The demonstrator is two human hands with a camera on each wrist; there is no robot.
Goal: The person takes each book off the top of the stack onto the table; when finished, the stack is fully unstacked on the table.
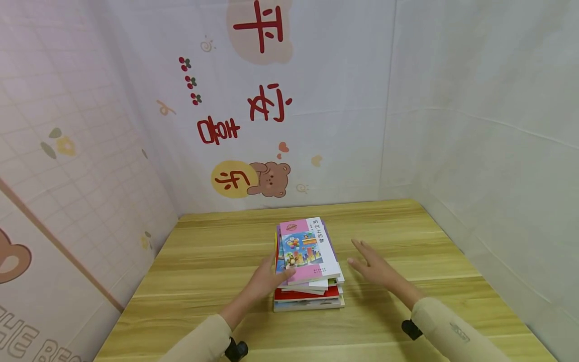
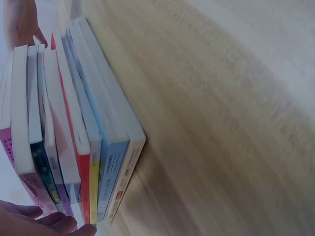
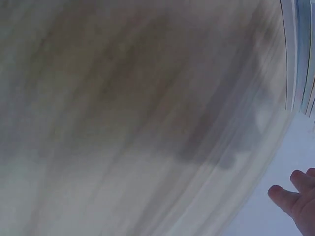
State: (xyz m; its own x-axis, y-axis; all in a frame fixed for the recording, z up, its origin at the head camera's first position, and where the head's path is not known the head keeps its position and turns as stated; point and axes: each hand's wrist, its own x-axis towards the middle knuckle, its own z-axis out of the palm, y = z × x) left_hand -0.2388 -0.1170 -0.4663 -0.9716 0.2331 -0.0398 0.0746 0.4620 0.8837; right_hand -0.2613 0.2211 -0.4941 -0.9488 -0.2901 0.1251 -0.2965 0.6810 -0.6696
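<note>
A stack of several paperback books stands on the wooden table, and its top book [image 1: 300, 249] has a pink and white cover with a city picture. My left hand [image 1: 264, 280] is at the stack's left side, its thumb by the top book's near corner and its fingers loosely extended. In the left wrist view those fingers [image 2: 59, 223] lie along the spines, including a red spine [image 2: 85, 182] and a blue spine [image 2: 114, 164]. To the right of the stack, apart from it, my right hand [image 1: 377, 269] is held with fingers spread and nothing in them.
The wood-grain table [image 1: 203, 281] reaches back to a white wall sheet [image 1: 334, 151] printed with red characters and a bear. Similar sheets hang on the left [image 1: 113, 166] and right [image 1: 488, 176]. Wrist cameras are strapped on both wrists.
</note>
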